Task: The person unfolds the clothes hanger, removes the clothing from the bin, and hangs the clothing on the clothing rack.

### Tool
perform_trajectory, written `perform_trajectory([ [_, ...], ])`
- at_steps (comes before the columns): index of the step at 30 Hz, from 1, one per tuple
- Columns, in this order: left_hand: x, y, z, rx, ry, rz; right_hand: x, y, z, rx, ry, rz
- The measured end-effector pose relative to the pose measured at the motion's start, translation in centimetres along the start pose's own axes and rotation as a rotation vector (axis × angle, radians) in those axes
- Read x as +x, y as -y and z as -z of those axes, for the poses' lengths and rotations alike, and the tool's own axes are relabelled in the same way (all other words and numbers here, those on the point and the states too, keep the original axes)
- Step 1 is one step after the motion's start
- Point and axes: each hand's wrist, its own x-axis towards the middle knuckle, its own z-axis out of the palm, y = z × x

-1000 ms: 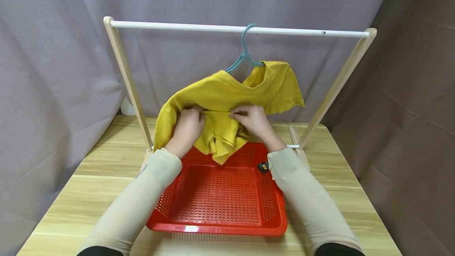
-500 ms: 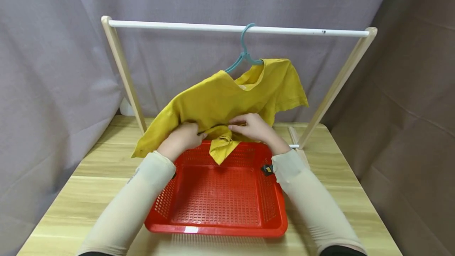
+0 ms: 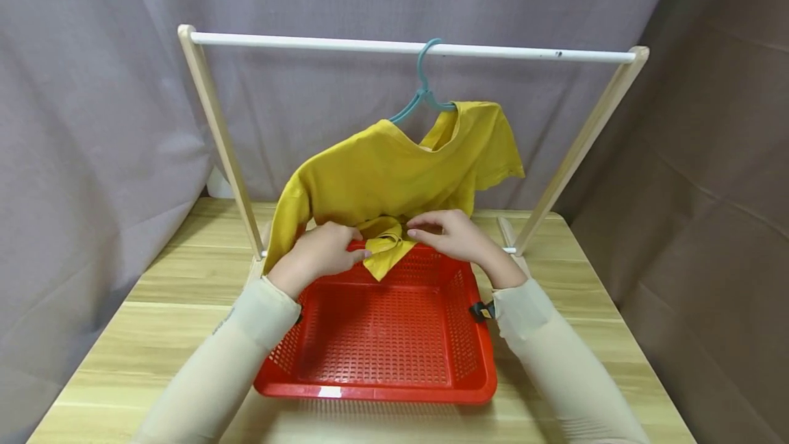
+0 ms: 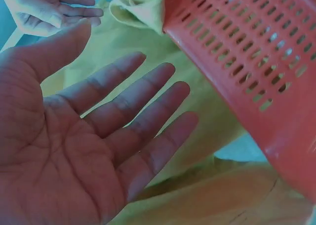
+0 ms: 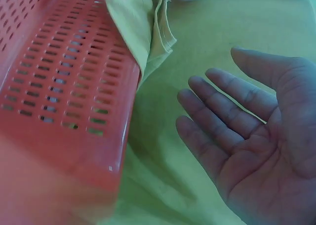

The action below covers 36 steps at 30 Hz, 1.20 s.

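Observation:
A yellow T-shirt (image 3: 394, 170) hangs from a teal hanger (image 3: 424, 88) hooked over the white rod. Its left side droops lower than its right. A folded corner of the shirt (image 3: 385, 252) lies over the far rim of the red basket (image 3: 382, 392). My left hand (image 3: 323, 252) is beside that corner, and the left wrist view shows its palm with the fingers extended and nothing held. On the other side of the corner, my right hand (image 3: 453, 235) is also spread, its palm bare in the right wrist view. The shirt's lower part behind the basket is hidden in the head view.
The rack has a white rod (image 3: 308, 43) between wooden posts, the left post (image 3: 218, 136) and the right post (image 3: 585, 142). It stands behind the basket on a wooden table (image 3: 166, 334). Grey curtains (image 3: 92, 122) surround the table.
Both hands have let go of the shirt's bunched lower cloth and moved down and apart. The cloth has dropped, leaving a corner over the basket's rim. The left sleeve swung outward, then back.

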Motion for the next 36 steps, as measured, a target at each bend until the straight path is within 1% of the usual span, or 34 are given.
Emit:
perform_trajectory([
  [2, 0.0, -0.1, -0.5, -0.002, 0.005, 0.006, -0.4, 0.1, 0.1, -0.012, -0.005, 0.011],
  [4, 0.3, -0.3, -1.1, -0.004, 0.004, 0.025, -0.7, 0.1, 0.2, -0.018, 0.002, 0.002],
  [9, 2.2, -1.0, -2.4, 0.012, -0.036, 0.063, -1.1, -0.1, 0.4, -0.014, 0.051, -0.017],
  [11, 2.9, -1.1, -2.8, 0.037, -0.065, 0.051, -1.2, -0.1, 0.4, -0.015, 0.069, -0.009],
  [14, 3.7, -1.2, -3.2, 0.074, -0.103, 0.04, -1.3, 0.0, 0.3, -0.02, 0.085, 0.002],
  [16, 4.0, -1.3, -3.2, 0.088, -0.159, 0.047, -1.5, 0.1, 0.3, -0.023, 0.083, 0.012],
  [18, 4.4, -1.4, -3.0, 0.09, -0.236, 0.067, -1.7, 0.1, 0.4, -0.027, 0.075, 0.014],
  [20, 4.6, -1.6, -2.7, 0.071, -0.304, 0.082, -1.9, 0.2, 0.5, -0.021, 0.067, 0.014],
  [21, 4.6, -1.6, -2.6, 0.05, -0.318, 0.081, -2.1, 0.2, 0.6, -0.019, 0.066, 0.014],
  [22, 4.6, -1.7, -2.5, 0.014, -0.311, 0.067, -2.2, 0.3, 0.6, -0.014, 0.065, 0.013],
  [23, 4.5, -1.7, -2.4, -0.035, -0.28, 0.048, -2.3, 0.3, 0.6, -0.01, 0.064, 0.015],
  [25, 4.3, -1.8, -2.2, -0.132, -0.177, 0.003, -2.5, 0.3, 0.7, 0.004, 0.061, 0.014],
  [27, 4.1, -1.8, -2.2, -0.185, -0.076, -0.038, -2.7, 0.2, 0.8, 0.014, 0.052, 0.011],
  [28, 4.0, -1.8, -2.3, -0.194, -0.03, -0.055, -2.8, 0.2, 0.8, 0.014, 0.048, 0.007],
  [29, 3.8, -1.8, -2.3, -0.187, 0.008, -0.066, -2.9, 0.2, 0.8, 0.012, 0.046, 0.005],
  [31, 3.6, -1.7, -2.4, -0.128, 0.059, -0.084, -3.2, 0.2, 0.8, 0.005, 0.05, 0.002],
  [33, 3.4, -1.7, -2.3, -0.073, 0.118, -0.087, -3.6, 0.3, 0.7, -0.01, 0.064, 0.003],
  [36, 3.2, -1.6, -2.1, 0.046, 0.212, -0.103, -4.3, 0.4, 0.7, -0.033, 0.094, 0.034],
])
